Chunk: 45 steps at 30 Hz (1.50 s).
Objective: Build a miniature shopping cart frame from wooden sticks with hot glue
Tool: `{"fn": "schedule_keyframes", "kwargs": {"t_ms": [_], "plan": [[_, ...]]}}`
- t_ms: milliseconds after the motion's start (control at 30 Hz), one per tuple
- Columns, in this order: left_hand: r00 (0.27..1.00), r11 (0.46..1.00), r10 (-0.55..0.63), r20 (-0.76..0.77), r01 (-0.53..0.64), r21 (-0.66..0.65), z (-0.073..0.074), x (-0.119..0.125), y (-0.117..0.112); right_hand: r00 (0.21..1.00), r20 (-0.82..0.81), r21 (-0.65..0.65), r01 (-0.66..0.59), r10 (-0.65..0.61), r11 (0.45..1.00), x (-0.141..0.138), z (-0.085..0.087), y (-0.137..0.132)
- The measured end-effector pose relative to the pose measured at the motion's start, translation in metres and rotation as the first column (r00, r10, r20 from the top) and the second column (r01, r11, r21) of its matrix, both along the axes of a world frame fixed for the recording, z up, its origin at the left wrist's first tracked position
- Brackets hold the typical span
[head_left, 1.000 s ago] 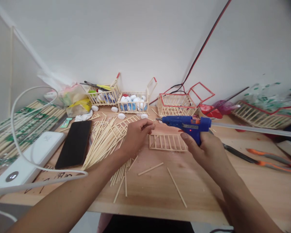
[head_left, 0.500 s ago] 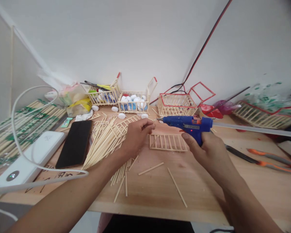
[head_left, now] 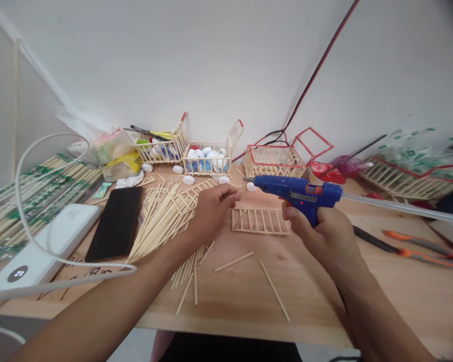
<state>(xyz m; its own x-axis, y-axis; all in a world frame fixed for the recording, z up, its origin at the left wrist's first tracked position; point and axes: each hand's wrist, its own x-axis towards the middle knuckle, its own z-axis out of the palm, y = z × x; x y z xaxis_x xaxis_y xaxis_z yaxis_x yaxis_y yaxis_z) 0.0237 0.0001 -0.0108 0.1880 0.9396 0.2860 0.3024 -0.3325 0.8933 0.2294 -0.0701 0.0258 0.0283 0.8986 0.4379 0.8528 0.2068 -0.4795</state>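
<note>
My right hand (head_left: 324, 236) is wrapped round the grip of a blue hot glue gun (head_left: 298, 192), its nozzle pointing left and a clear glue stick (head_left: 400, 206) trailing out to the right. My left hand (head_left: 211, 208) is held in a pinch just left of the nozzle; what its fingertips hold is too small to make out. Below and between the hands a small ladder-like frame of wooden sticks (head_left: 260, 221) lies flat on the wooden table (head_left: 317, 286).
A pile of wooden sticks (head_left: 162, 216) lies beside a black phone (head_left: 115, 221) and a white power bank (head_left: 45, 246) with cable. Stick baskets (head_left: 207, 158) with bottle caps and a red-edged basket (head_left: 274, 161) stand at the back. Orange-handled pliers (head_left: 411, 246) lie at right.
The glue gun and my right hand have shifted slightly right and tilted, nozzle a little higher. My left hand has stayed nearly still.
</note>
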Motion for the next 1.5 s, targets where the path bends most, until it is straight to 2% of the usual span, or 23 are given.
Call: {"fn": "schedule_keyframes", "kwargs": {"t_ms": [100,167,233,333,433,500,567,633,700,733,767,800,867,933,967,1033,1133,1233,1367,1500], "plan": [[1.000,1.000,-0.003,0.006,0.003,-0.004,0.000,0.000,0.000,0.972,-0.234,-0.112,-0.030,0.003,0.993,-0.003,0.000,-0.002],[1.000,1.000,0.001,0.005,-0.001,-0.004,0.000,0.000,0.000,0.904,-0.427,-0.154,-0.086,0.012,0.984,-0.006,-0.001,-0.003],[1.000,1.000,0.009,-0.004,-0.009,-0.002,0.000,0.000,0.000,0.792,-0.610,-0.136,-0.145,0.033,0.980,-0.011,0.000,-0.003],[1.000,1.000,0.004,-0.009,-0.004,0.006,0.000,-0.001,-0.001,0.593,-0.797,-0.037,-0.235,0.113,0.971,-0.017,0.005,-0.002],[1.000,1.000,0.004,0.004,-0.004,-0.002,0.000,-0.001,-0.001,0.400,-0.899,0.048,-0.320,0.180,0.946,-0.020,0.015,-0.001],[1.000,1.000,0.004,0.009,-0.004,0.000,0.000,-0.001,-0.002,0.343,-0.919,0.073,-0.330,0.191,0.941,-0.016,0.021,-0.002],[1.000,1.000,0.001,0.013,-0.001,0.010,-0.001,-0.001,-0.001,0.401,-0.897,0.066,-0.299,0.188,0.952,-0.007,0.025,-0.006],[1.000,1.000,-0.005,0.014,0.005,0.016,-0.002,-0.002,-0.001,0.590,-0.798,0.014,-0.193,0.127,0.981,0.008,0.027,-0.012],[1.000,1.000,-0.012,0.008,0.011,0.017,-0.002,-0.002,-0.001,0.841,-0.538,-0.043,0.043,-0.060,0.998,0.029,0.028,-0.022],[1.000,1.000,-0.014,0.001,0.014,0.018,-0.002,-0.002,0.000,0.922,-0.339,-0.052,0.178,-0.185,0.983,0.041,0.029,-0.027],[1.000,1.000,-0.014,-0.007,0.014,0.019,-0.001,-0.002,0.000,0.950,-0.171,-0.022,0.262,-0.262,0.965,0.053,0.029,-0.033],[1.000,1.000,-0.010,-0.015,0.011,0.021,-0.001,-0.002,0.000,0.946,-0.044,0.023,0.323,-0.322,0.946,0.065,0.030,-0.040],[1.000,0.999,-0.006,-0.026,0.007,0.034,0.000,-0.002,0.000,0.878,0.180,0.043,0.443,-0.444,0.895,0.089,0.030,-0.054],[0.999,0.999,-0.011,-0.038,0.013,0.044,0.001,-0.002,0.001,0.802,0.357,0.050,0.496,-0.480,0.867,0.112,0.028,-0.068],[0.999,0.998,-0.015,-0.049,0.018,0.052,0.001,-0.002,0.002,0.797,0.414,0.025,0.472,-0.439,0.881,0.124,0.025,-0.075],[0.998,0.998,-0.012,-0.066,0.017,0.067,0.001,-0.002,0.002,0.796,0.463,0.008,0.436,-0.390,0.900,0.147,0.016,-0.086],[0.996,0.996,-0.001,-0.090,0.008,0.083,0.002,-0.002,0.003,0.770,0.512,0.040,0.422,-0.381,0.906,0.178,-0.003,-0.099],[0.994,0.995,0.009,-0.113,0.002,0.102,0.004,-0.003,0.002,0.763,0.558,-0.002,0.395,-0.326,0.919,0.201,-0.019,-0.105],[0.991,0.994,0.010,-0.132,0.005,0.110,0.006,-0.003,0.002,0.775,0.556,-0.060,0.398,-0.300,0.915,0.216,-0.027,-0.106],[0.992,0.994,0.017,-0.121,-0.003,0.110,0.004,-0.003,0.002,0.844,0.459,-0.084,0.354,-0.279,0.932,0.222,-0.029,-0.099]]}}
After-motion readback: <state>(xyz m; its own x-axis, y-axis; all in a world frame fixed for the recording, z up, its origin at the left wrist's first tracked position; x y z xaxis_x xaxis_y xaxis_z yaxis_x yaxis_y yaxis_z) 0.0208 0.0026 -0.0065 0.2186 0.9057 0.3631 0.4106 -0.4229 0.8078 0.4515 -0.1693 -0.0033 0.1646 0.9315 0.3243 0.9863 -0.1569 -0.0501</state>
